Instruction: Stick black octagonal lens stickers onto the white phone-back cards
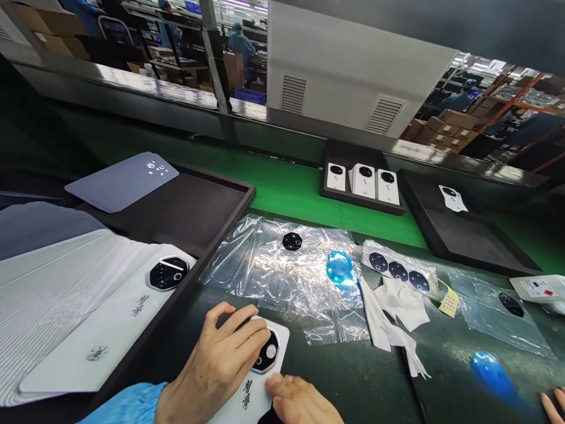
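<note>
Two hands on the white panel point(253, 396) beneath them: left hand point(220, 360) fingers over the black disc point(263, 361), right hand point(304, 401) at its edge, actual grip unclear for both; best press evenly, panel flat.

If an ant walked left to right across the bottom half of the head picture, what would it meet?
Fanned white panels, left hand, right hand, crumpled blue piece, torn white scraps, yellow sticker sheet, second blue piece, another person's fingers.
</note>
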Demonstrator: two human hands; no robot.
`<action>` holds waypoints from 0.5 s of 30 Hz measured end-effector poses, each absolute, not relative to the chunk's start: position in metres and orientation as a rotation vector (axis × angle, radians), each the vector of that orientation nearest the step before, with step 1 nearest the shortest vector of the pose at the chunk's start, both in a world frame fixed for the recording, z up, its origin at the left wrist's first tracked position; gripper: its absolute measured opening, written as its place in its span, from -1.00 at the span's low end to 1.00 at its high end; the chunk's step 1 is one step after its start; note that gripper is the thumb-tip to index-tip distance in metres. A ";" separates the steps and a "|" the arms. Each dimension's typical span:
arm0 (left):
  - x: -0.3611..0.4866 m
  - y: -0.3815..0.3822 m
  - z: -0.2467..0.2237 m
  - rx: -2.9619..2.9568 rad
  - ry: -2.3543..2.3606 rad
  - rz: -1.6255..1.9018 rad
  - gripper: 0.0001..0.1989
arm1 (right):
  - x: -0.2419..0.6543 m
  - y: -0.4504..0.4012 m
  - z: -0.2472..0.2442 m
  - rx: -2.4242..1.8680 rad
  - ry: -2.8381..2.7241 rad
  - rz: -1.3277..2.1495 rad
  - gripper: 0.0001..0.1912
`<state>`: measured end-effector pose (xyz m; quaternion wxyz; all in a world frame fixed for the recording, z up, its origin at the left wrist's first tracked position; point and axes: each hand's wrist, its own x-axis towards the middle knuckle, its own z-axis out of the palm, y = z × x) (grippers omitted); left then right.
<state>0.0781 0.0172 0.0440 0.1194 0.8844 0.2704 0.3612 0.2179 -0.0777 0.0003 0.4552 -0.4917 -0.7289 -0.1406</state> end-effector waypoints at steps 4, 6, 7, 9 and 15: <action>0.080 0.016 0.041 2.570 0.784 1.165 -0.75 | 0.212 -0.072 0.007 -1.240 -1.662 -0.390 -0.63; 0.081 0.015 0.041 2.568 0.786 1.188 -0.75 | 0.209 -0.071 0.007 -1.247 -1.615 -0.386 -0.62; 0.081 0.015 0.041 2.572 0.786 1.189 -0.74 | 0.209 -0.071 0.006 -1.246 -1.607 -0.383 -0.61; 0.082 0.016 0.042 2.581 0.783 1.195 -0.73 | 0.208 -0.071 0.004 -1.248 -1.595 -0.378 -0.58; 0.085 0.019 0.043 2.653 0.762 1.184 -0.68 | 0.206 -0.073 -0.005 -1.241 -1.590 -0.403 -0.56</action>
